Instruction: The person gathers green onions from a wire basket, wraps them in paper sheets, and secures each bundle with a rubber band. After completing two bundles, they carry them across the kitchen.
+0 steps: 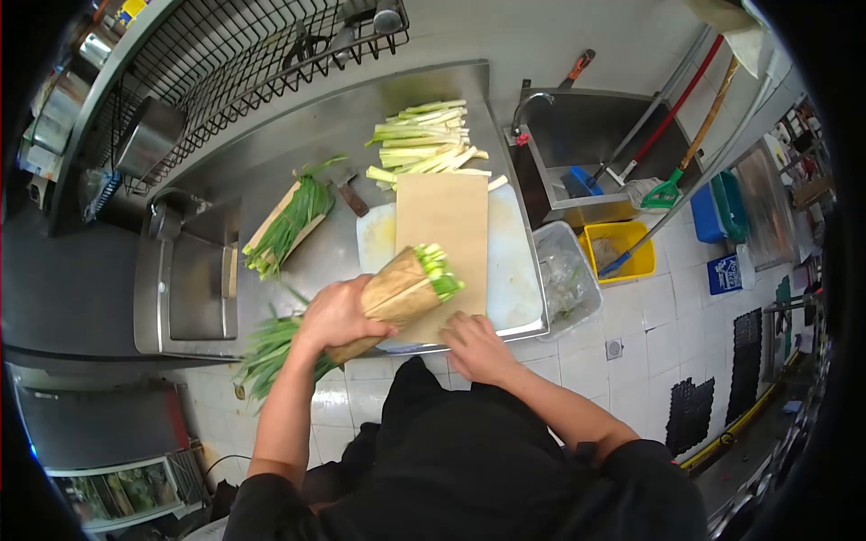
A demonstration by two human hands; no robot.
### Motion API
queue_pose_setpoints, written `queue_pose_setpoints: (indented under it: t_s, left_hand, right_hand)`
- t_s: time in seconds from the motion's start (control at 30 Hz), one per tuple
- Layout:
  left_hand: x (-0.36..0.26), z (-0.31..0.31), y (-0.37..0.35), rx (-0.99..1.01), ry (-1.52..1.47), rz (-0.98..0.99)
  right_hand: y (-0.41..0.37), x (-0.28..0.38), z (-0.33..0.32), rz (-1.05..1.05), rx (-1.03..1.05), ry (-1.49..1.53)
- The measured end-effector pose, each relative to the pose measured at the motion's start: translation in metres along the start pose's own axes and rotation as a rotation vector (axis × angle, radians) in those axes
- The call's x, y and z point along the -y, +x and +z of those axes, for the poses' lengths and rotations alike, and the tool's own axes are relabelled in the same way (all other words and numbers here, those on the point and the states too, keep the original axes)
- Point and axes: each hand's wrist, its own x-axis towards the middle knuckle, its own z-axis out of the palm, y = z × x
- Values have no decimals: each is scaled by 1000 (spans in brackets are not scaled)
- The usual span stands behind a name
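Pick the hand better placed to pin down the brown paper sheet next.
Right, probably. The right hand is free and lies at the near edge of the brown paper sheet; the left hand is closed around the wrapped bundle of greens.

Even, bright overhead light fills the kitchen, throwing only faint shadows. The steel tabletop (271, 167) gives back a soft grey sheen. At centre, the left hand (336, 316) and the wrapped greens (406, 287) it grips are sharp. The fisheye lens bends the floor tiles (649, 307) and blacks out the corners, where detail blurs.
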Motion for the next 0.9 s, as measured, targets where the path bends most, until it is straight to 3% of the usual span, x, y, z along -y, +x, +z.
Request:
queue_pose_setpoints:
  t_s: [0.07, 0.17, 0.23, 0.27, 0.33, 0.43, 0.67, 0.9]
  left_hand:
    - [-12, 13, 18, 63, 7, 8]
    - [-24, 31, 52, 230, 104, 63]
    - [-27, 44, 73, 431, 42, 159]
    - [-22, 56, 83, 437, 44, 171]
    - [-8, 78, 106, 670, -51, 280]
    - [2, 79, 122, 851, -205, 224]
    - [14, 86, 133, 880, -155, 338]
    - [13, 91, 140, 1022, -80, 361]
  right_hand:
    - [-21, -7, -21, 48, 32, 71]
    - [-27, -10, -57, 185, -108, 120]
    - [-13, -8, -84, 173, -225, -20]
    - [-4, -5, -92, 184, -228, -27]
    - [22, 0, -99, 137, -98, 4]
    - [46, 2, -85, 188, 81, -9]
    - [76, 19, -39, 266, 377, -297]
    - [83, 34, -49, 349, 456, -308]
